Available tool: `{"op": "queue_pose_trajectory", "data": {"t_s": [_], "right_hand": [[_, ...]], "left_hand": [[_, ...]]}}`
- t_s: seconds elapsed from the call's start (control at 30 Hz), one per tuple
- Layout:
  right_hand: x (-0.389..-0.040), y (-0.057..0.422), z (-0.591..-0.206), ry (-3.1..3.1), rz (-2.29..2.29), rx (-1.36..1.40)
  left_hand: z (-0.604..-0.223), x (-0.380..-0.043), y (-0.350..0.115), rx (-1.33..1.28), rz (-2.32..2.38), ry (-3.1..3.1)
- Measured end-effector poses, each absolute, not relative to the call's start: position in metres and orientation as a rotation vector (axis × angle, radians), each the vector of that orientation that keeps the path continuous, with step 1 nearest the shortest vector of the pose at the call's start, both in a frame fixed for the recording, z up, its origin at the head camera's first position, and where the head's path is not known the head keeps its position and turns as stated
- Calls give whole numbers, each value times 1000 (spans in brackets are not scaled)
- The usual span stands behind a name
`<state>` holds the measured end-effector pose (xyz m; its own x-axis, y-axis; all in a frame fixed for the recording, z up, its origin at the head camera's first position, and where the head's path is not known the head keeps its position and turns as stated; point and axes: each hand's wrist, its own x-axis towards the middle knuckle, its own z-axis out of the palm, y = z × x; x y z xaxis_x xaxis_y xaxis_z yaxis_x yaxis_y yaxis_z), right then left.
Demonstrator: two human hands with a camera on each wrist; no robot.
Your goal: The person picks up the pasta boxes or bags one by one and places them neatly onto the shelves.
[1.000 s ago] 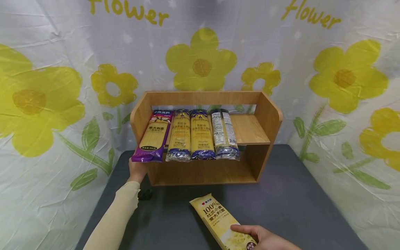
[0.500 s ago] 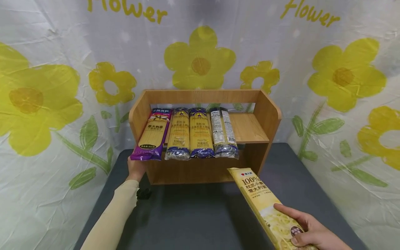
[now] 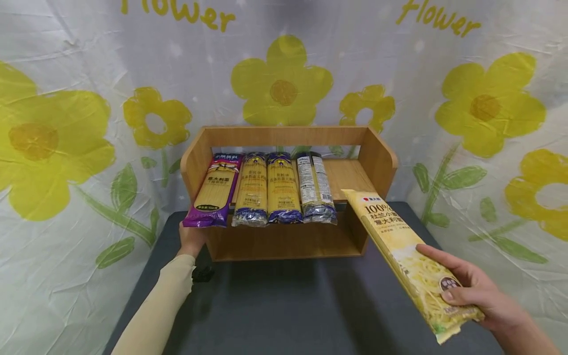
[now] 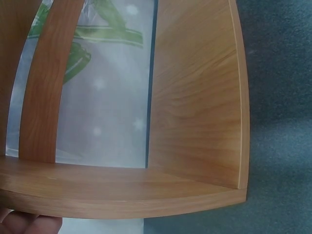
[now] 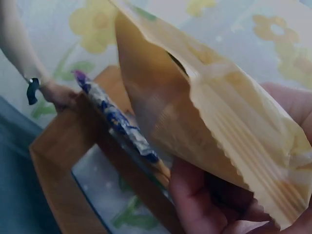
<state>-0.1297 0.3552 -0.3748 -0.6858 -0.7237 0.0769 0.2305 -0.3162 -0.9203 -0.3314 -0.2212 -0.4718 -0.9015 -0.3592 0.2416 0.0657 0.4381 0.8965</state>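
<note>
My right hand grips the lower end of a yellow pasta packet, thumb on its front. The packet is tilted, its far end overlapping the shelf's right side in the head view. Up close in the right wrist view, the packet's crimped end shows between the fingers. My left hand holds the left side panel of a small wooden shelf, partly hidden below a purple pasta packet. Its curled fingers show at the panel's edge in the left wrist view.
Beside the purple packet on the upper board lie two yellow-and-blue spaghetti packets and one with its white label side up. Bare board shows to their right. A dark tabletop and flower-printed cloth walls surround the shelf.
My right hand has lifted the yellow pasta packet off the table area and carried it right and up toward the shelf's right end. The left hand has stayed at the side panel.
</note>
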Motion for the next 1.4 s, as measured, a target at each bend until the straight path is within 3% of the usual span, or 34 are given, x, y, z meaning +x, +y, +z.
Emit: {"op": "queue_pose_trajectory", "data": {"t_s": [0.2,0.47,0.73,1.1,1.4], "right_hand": [[-182,330,-352,1495,-1992,-678],[-243,292,-338,2073,-1870,-308],[-291,263,-329,2457,-1633,-140],[-314,255,-332,2707,-1463,-17],[-312,256,-342,2771,-1384,-30]], "left_hand": [[-478,-328,-221,265,-1377,-2306],[-484,-329,-222,292,-1375,-2294],[-479,-331,-223,188,-1146,-2399],[-475,-332,-223,171,-1078,-2493],[-473,-334,-223,251,-1353,-2367]]}}
